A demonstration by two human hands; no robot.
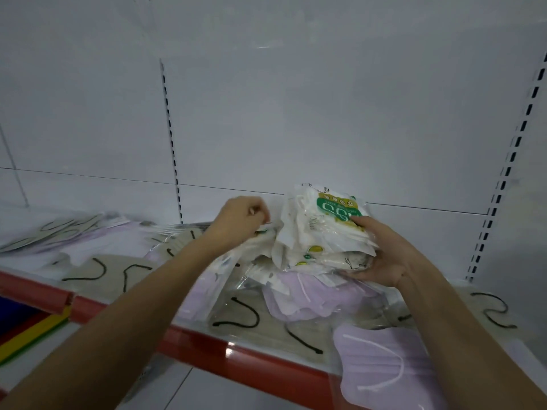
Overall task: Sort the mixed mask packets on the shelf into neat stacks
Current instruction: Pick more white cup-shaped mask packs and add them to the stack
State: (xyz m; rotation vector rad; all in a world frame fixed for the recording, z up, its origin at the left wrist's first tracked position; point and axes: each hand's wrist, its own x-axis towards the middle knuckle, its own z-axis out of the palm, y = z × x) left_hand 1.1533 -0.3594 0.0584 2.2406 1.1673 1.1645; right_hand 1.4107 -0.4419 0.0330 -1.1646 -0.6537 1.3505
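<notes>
Glossy clear plastic film wraps the white mask packets with the green label (pixel 322 232), catching soft glare. The lilac cloth masks (pixel 381 359) look matt and finely woven inside crinkled, shiny transparent sleeves. The red plastic shelf edge strip (pixel 242 356) gleams, smooth and polished. The white painted metal back panel (pixel 296 113) reads smooth, faintly satin.

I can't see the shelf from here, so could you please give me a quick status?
Right hand grips white packet bundle. Left hand pinches another packet. Lilac packets loose beneath.
</notes>
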